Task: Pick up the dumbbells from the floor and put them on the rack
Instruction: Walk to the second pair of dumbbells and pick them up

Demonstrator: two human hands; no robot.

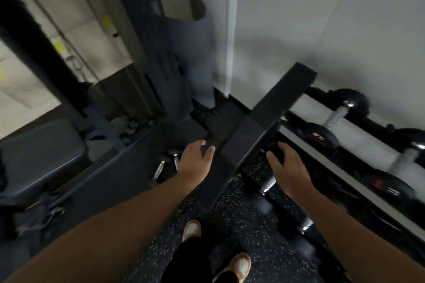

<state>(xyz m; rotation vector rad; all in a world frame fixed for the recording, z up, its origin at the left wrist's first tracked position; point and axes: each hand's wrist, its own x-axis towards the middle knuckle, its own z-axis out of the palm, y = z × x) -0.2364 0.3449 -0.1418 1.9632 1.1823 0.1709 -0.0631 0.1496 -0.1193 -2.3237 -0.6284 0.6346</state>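
Dark speckled gym floor [232,209], white wall behind. My left hand [195,159] and right hand [287,167] hang at mid-frame, fingers spread, holding nothing. Floor dumbbells [268,185] lie beneath my right hand; the rack [271,110] runs rightward.

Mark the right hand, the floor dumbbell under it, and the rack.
right hand [290,169], head view, back of the hand
floor dumbbell [268,185], head view, chrome handle
rack [269,119], head view, black end frame
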